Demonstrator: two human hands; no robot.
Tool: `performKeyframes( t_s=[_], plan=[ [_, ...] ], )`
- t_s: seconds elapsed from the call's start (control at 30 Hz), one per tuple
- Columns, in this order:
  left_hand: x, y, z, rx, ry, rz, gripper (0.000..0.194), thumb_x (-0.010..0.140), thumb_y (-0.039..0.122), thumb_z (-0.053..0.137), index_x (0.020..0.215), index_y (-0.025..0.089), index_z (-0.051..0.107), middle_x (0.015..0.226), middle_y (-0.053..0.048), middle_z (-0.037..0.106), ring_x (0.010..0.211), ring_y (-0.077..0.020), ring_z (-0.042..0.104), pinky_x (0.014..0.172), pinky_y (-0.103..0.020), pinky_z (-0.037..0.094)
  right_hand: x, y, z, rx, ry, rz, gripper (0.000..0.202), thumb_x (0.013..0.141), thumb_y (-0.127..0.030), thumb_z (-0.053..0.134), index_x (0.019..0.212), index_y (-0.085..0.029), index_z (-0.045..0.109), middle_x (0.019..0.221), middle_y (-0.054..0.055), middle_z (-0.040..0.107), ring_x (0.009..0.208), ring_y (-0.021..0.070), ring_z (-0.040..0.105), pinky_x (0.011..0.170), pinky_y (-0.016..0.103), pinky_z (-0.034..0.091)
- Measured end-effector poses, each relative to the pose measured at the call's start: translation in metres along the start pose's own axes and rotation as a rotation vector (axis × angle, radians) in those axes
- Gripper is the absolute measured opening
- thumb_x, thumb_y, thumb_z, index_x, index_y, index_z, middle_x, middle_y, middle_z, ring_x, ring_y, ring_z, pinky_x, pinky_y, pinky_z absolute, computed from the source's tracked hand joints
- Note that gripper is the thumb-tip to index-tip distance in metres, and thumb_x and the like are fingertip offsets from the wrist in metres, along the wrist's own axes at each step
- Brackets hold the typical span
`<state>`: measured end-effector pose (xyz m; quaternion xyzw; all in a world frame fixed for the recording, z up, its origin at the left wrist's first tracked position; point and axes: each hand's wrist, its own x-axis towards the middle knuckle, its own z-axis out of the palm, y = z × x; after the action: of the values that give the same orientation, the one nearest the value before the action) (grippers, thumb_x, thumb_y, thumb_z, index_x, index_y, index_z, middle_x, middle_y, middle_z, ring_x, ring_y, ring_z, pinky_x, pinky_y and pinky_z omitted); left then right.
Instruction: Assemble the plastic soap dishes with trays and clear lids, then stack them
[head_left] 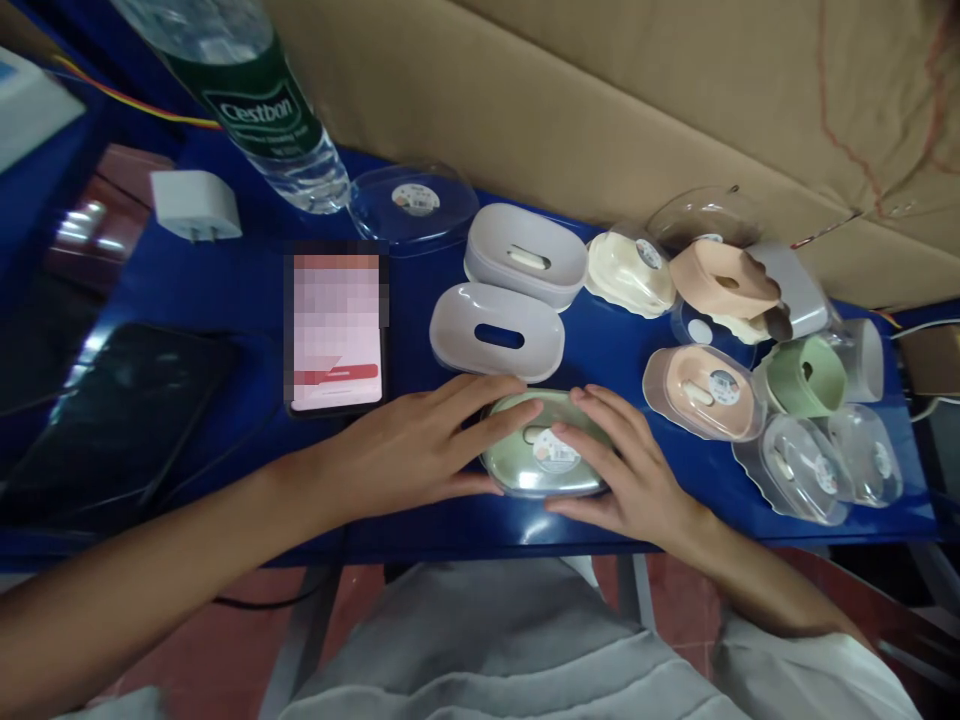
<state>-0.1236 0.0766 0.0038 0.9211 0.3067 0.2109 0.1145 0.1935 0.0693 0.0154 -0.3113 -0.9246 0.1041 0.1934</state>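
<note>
A green soap dish [521,472] under a clear lid with a round white label sits at the table's front edge. My left hand [442,437] grips its left end, with fingers over the lid and the thumb low on the near side. From the other end my right hand [634,468] closes round it, fingertips on the lid. Just behind lies a pale grey oval tray [459,335] with a long slot. Touching that tray at the back is a deeper pale grey soap dish base [484,240]. A loose clear lid [450,205] rests to its left.
More soap dishes stand at the right: a cream one [619,280], an orange tub [694,275], a lidded peach one [679,390] and a green tub [817,385]. A phone [337,340], a white charger [195,200] and a water bottle [259,110] are on the left.
</note>
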Motion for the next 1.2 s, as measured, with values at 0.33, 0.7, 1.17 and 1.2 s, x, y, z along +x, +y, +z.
performKeyframes(
  t_s=[0.33,0.7,1.17,1.2],
  plan=[
    [0.0,0.0,-0.001,-0.081,-0.014,-0.019,0.075,0.105,0.04,0.076,0.169,0.019,0.043,0.161,-0.022,0.059,0.147,-0.0367,0.062,0.118,-0.05,0.06,-0.005,-0.002,0.007,-0.059,0.01,0.003,0.102,0.095,-0.064,0.082,0.18,-0.035,0.032,0.167,0.019,0.057,0.155,0.0432,0.056,0.123,0.067,0.056],
    [-0.003,-0.002,0.007,-0.095,-0.041,-0.028,0.071,0.106,0.04,0.074,0.168,0.022,0.044,0.163,-0.02,0.058,0.146,-0.0356,0.063,0.117,-0.048,0.061,-0.004,-0.002,0.002,-0.087,0.003,-0.003,0.101,0.093,-0.063,0.084,0.178,-0.041,0.035,0.162,0.014,0.061,0.147,0.0433,0.059,0.118,0.067,0.058],
    [-0.002,0.0,0.009,-0.117,-0.036,-0.039,0.072,0.106,0.044,0.074,0.168,0.02,0.045,0.164,-0.021,0.058,0.143,-0.0384,0.066,0.116,-0.054,0.061,-0.009,0.015,0.006,0.017,0.038,-0.022,0.091,0.094,-0.063,0.084,0.173,-0.041,0.046,0.17,0.011,0.054,0.155,0.041,0.055,0.124,0.069,0.055],
    [-0.002,0.001,0.009,-0.113,-0.033,-0.04,0.072,0.106,0.044,0.074,0.168,0.02,0.045,0.164,-0.021,0.057,0.143,-0.0383,0.066,0.116,-0.054,0.061,-0.009,0.016,0.006,0.02,0.048,-0.037,0.092,0.095,-0.063,0.083,0.174,-0.04,0.044,0.17,0.012,0.054,0.156,0.0402,0.055,0.124,0.068,0.055]
  ],
)
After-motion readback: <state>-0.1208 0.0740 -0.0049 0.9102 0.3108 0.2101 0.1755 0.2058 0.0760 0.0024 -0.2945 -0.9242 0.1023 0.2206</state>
